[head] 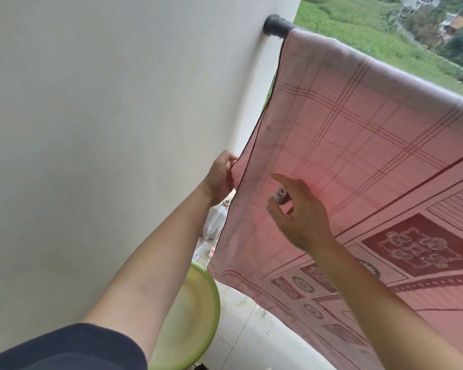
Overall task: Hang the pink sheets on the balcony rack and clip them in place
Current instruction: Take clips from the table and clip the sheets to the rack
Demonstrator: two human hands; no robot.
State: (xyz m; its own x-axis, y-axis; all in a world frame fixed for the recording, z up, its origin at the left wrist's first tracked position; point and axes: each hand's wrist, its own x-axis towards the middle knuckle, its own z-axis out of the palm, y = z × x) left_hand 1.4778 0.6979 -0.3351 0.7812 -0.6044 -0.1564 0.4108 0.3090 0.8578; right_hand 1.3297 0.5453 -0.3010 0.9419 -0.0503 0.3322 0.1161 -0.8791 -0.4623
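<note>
A pink sheet point(345, 134) with a checked and floral pattern hangs over the dark rack pole point(277, 25), which is fixed to the white wall. My left hand point(221, 177) pinches the sheet's left edge about halfway down. In front of the sheet, my right hand point(297, 212) holds a small white clothes clip point(280, 196) between thumb and fingers, with the index finger stretched out toward the edge.
A white wall point(104, 129) fills the left side. A light green basin point(190, 311) sits low beside it on the tiled floor. A white plastic bag and small bottles point(211, 228) lie behind the sheet's edge. Green fields lie beyond the rail.
</note>
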